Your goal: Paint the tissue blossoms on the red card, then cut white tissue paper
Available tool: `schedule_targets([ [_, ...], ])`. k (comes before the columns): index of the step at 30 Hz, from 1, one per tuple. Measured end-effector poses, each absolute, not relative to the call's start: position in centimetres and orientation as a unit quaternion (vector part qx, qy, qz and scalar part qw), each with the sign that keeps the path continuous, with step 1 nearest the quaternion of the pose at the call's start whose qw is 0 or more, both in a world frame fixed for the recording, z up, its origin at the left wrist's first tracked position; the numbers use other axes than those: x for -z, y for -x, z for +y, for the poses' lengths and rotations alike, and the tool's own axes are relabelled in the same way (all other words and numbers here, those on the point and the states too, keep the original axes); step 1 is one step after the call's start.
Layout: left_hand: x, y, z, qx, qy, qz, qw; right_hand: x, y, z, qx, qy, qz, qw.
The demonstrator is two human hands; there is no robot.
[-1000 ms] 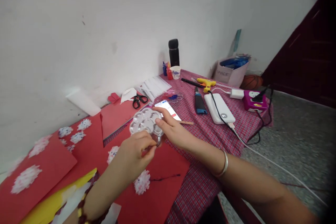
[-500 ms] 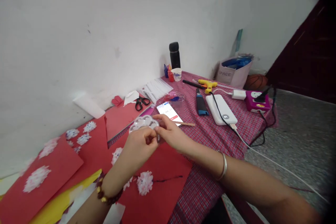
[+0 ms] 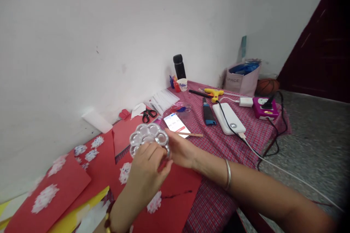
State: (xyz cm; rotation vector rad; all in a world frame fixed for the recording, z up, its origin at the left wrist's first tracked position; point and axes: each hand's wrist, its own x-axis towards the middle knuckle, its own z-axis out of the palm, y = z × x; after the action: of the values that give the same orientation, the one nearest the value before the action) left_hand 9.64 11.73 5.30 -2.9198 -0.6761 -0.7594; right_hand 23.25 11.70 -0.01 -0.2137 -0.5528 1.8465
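A clear plastic flower-shaped paint palette (image 3: 147,133) with round wells is raised over the red paper, tilted towards me. My right hand (image 3: 180,149) grips it at the right edge, the thumb side up against the rim. Across the near part of the palette lies my left hand (image 3: 149,167), its fingers bent over the rim and its thumb just below. That hand hides the lower wells. Beneath, a red sheet (image 3: 175,211) bears white-pink tufted flowers (image 3: 154,202) and a dark painted stem (image 3: 177,194).
Behind the palette lie a phone (image 3: 176,125) with a timer, a thin wooden stick (image 3: 193,134) and black scissors (image 3: 149,115). To the right are a utility knife (image 3: 208,113), a yellow glue gun (image 3: 214,94), a white power bank (image 3: 229,118) and cables. A black bottle (image 3: 179,67) stands by the wall.
The palette has tilted up, showing more of its wells. My left hand has shifted down and right over its near side; my right hand has moved lower along its right edge.
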Motion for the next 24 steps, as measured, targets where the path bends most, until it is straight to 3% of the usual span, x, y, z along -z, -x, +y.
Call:
schedule_targets([
  [3, -4.5, -9.5, 11.4, 0.275, 0.936, -0.195, 0.099, -0.1, -23.1, 11.4, -0.775, 0.091, -0.225, 0.584],
  [6, -4.1, -9.4, 10.8, 0.326, 0.933, -0.148, 0.042, -0.4, -23.2, 11.0, -0.756, 0.054, -0.242, 0.606],
  [11, -4.4, -9.7, 9.7, 0.346, 0.931, -0.091, -0.068, -0.5, -24.1, 10.8, -0.773, 0.015, -0.296, 0.561],
  [19, -5.0, -9.3, 10.5, 0.276, 0.961, -0.025, -0.018, 0.2, -24.7, 11.3, -0.809, 0.02, -0.321, 0.491],
  [24, -4.9, -8.6, 10.6, 0.338, 0.886, -0.173, -0.266, -0.2, -24.6, 11.1, -0.756, 0.088, -0.349, 0.548],
])
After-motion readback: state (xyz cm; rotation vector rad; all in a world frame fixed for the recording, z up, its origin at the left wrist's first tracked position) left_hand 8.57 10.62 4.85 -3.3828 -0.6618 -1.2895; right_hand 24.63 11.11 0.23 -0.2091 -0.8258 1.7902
